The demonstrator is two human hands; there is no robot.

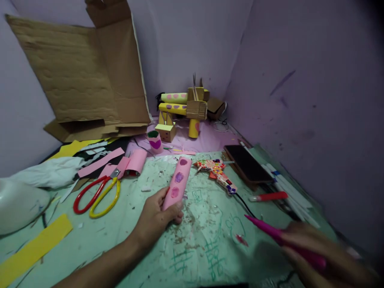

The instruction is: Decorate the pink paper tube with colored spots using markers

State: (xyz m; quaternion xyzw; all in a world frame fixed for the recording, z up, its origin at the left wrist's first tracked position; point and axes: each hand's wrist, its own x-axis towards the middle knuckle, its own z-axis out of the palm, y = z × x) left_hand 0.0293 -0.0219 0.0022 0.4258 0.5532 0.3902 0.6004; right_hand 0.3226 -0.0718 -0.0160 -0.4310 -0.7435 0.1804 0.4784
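My left hand [160,214] is closed round the lower end of a pink paper tube [177,181], which has purple and pink spots coloured along its face. At the lower right, my right hand [312,248] grips a magenta marker [276,233], its tip pointing left and held apart from the tube. Some blur covers the right hand's fingers. Between the hands and farther back lies a patterned hot glue gun [216,172] with a black cord. Left of the tube rest scissors [103,192] with one red and one yellow handle.
A large cardboard sheet [87,72] leans at the back left. Yellow spotted tubes and boxes form a cardboard model [196,108] by the wall. A phone [249,164] and a red-handled cutter [271,196] lie right; a yellow strip [36,250] lies left.
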